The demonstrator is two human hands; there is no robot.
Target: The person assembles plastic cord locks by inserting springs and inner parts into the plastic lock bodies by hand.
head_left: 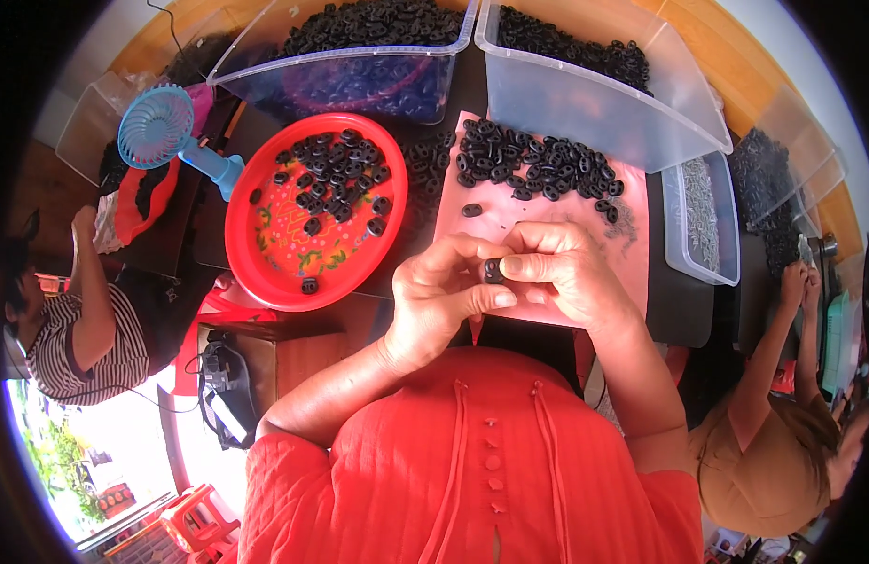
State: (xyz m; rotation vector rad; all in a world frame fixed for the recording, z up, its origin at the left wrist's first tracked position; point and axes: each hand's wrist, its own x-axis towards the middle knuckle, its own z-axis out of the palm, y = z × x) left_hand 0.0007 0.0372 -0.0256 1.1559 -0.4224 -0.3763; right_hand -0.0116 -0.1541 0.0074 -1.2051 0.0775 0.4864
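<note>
Black oval ring (493,271) being pinched between closed fingertips of left hand (441,299) and right hand (568,273), just below the pink mat (509,218); possibly slipping from so small a grip and dropping off the mat's near edge.

Left hand (444,299): raised before the chest, fingers curled inward, thumb laid flat and pointing toward the right hand.
Right hand (571,268): knuckles up, fingers folded, thumb and forefinger pinched together where the two hands meet.
Contact: both hands touch at the fingertips, closing on one shared pinch point.
Left forearm: bare, rising from lower left toward the grip.
Right forearm: bare, climbing from lower right.
</note>
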